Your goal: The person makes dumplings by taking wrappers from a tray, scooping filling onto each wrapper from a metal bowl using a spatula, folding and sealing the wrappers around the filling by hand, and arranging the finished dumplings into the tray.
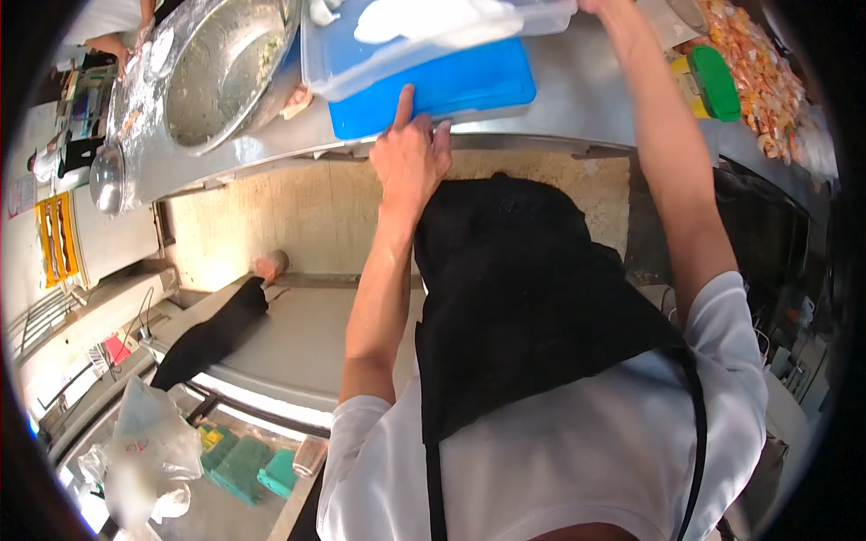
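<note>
- Two bare hands work at one stainless-steel surface; the left hand reaches to a flat, blue, rectangular board, the right hand to a tub above it.
- The left hand is loosely spread: one index finger lies extended on the blue, the thumb stands apart, and the remaining fingers bend near the board's front edge, with nothing pinched between them.
- The right hand meets the far right end of one clear, rectangular plastic tub; the frame's top edge crops most of it, so whether it pinches the rim cannot be told.
- The single tub sits at the top centre of the view, overlapping the one blue board, whose front part shows nearest the person.
- Two white masses are visible in the tub: one large, one smaller at the left corner.
- At left, one large, round metal bowl holds remnants of a pale, green-flecked mixture; one small, pale pinkish piece lies between bowl and board.
- At right stand one yellow container with a green lid and one heap of orange-brown pieces, too many to count.
- One person, in one black apron and white shirt, faces the surface; one co-worker's arm shows at upper left.
</note>
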A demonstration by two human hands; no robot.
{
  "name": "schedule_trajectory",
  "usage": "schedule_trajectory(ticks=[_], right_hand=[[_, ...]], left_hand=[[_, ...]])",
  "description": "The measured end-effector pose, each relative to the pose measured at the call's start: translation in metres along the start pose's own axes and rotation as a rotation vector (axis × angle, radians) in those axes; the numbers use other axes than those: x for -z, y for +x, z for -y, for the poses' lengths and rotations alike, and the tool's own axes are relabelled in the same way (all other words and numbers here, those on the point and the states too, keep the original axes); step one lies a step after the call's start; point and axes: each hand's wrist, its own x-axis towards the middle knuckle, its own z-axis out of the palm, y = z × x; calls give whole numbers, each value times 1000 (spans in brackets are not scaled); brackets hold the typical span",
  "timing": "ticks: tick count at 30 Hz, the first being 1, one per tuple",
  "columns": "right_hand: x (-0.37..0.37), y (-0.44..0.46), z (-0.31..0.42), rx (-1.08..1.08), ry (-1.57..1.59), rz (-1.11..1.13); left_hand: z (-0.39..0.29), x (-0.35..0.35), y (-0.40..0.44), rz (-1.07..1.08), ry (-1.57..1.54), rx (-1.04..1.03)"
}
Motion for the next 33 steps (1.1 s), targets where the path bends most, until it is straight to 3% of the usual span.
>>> schedule_trajectory(ticks=[3,6,9,12,14,15,18,23,26,30,33], right_hand=[[1,3,-44,154,13,12],[-27,-48,-20,0,-252,39],[-39,-61,-33,-1,-246,53],[-44,-68,-32,79,-350,-48],[-51,-64,-30,268,-549,-220],[-59,-70,-5,238,-583,-335],[-72,-54,26,425,-465,-376],[-96,13,28,355,-672,-366],[-99,23,44,317,-736,-339],[-104,29,54,318,-728,-319],[-107,39,50,166,-793,-309]], left_hand=[[-5,8,-7,-7,-58,-20],[-13,26,-18,44,-117,4],[-17,52,-19,327,-163,169],[-13,65,-15,241,-439,177],[-6,70,-2,196,-439,204],[-2,71,5,159,-425,207],[9,69,24,87,-404,200],[20,64,52,93,-393,143],[27,51,86,-15,-462,11],[31,38,136,0,-355,-35],[37,23,166,35,-220,-94]])
